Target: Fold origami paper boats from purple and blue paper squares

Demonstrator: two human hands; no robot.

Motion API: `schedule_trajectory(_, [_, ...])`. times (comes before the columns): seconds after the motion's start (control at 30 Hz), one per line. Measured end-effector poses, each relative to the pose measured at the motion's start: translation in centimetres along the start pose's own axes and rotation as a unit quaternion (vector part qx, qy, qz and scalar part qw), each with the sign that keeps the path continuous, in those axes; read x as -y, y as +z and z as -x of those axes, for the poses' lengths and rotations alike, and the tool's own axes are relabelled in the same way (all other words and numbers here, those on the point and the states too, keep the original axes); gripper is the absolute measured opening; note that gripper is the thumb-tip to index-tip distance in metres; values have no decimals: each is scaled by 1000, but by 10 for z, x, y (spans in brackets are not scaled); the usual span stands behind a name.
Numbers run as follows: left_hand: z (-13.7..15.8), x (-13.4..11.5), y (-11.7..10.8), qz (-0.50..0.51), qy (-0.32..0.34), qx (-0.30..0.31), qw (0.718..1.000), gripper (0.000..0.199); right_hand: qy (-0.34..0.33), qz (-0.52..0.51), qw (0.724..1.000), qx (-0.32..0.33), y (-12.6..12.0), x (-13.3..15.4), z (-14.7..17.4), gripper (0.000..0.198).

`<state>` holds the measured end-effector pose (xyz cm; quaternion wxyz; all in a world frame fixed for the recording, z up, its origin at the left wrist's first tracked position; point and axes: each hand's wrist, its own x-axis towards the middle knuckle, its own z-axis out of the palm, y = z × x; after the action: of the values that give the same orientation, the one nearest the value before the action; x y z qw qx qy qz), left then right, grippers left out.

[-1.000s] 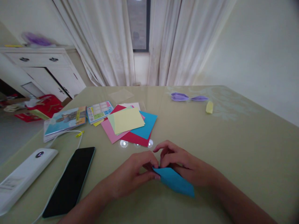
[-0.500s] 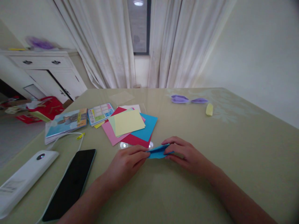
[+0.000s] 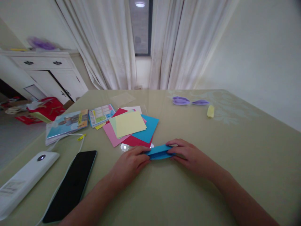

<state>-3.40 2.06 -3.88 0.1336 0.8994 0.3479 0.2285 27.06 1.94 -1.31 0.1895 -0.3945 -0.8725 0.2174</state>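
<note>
A small folded piece of blue paper is held between my two hands over the near middle of the table. Its long sides stand apart with a groove between them. My left hand pinches its left end, and my right hand grips the right end with thumb and fingers. Both ends of the paper are partly hidden by my fingers. Just beyond lies a fan of coloured paper sheets, with a pale yellow sheet on top and a blue sheet beneath it.
On the left are a black phone, a white power bank with a cable, and a stack of booklets. Folded purple paper pieces and a small yellow piece lie at the far right of the table.
The folded blue paper has tilted and spread, so its upper side and the groove show more. My right hand has shifted slightly right; both hands keep their hold.
</note>
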Motion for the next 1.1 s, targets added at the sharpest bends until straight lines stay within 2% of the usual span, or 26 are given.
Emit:
schedule_trajectory(0.2, [0,-4,-2,19,-20,-32,999,17,2,16,1000,3,-4,0,7,21])
schedule_trajectory(0.5, [-2,-10,4,63,-105,-69,990,24,18,-10,995,-94,14,-2,21,16])
schedule_trajectory(0.7, [-2,-10,4,58,-112,-71,989,19,40,5,992,-122,25,12,16,15])
schedule_trajectory(0.9, [-4,-14,5,38,-116,-85,989,11,81,32,980,-178,37,21,10,21])
schedule_trajectory(1.1, [-5,-17,10,-36,-66,-107,991,22,96,36,972,-213,41,22,8,27])
